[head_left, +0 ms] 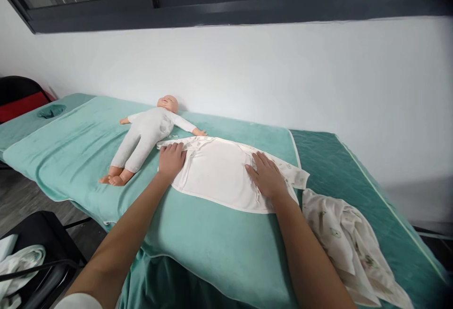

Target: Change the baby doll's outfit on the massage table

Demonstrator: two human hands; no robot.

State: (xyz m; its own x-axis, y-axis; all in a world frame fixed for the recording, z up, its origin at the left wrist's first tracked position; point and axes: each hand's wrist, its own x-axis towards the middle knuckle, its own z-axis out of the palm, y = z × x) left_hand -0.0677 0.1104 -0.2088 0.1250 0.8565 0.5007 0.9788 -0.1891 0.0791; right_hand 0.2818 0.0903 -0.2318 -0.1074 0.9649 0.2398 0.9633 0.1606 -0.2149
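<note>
Hands, left and right, flat on white shirt, cloth beneath them hidden.

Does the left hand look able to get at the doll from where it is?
Probably yes: the left hand rests on the white shirt, close to the doll, and only the green towel shows between that hand and the doll's legs. Nothing visible seems to block the way.

Care-training or massage room, seemingly: covered bed with face hole, baby doll.
</note>
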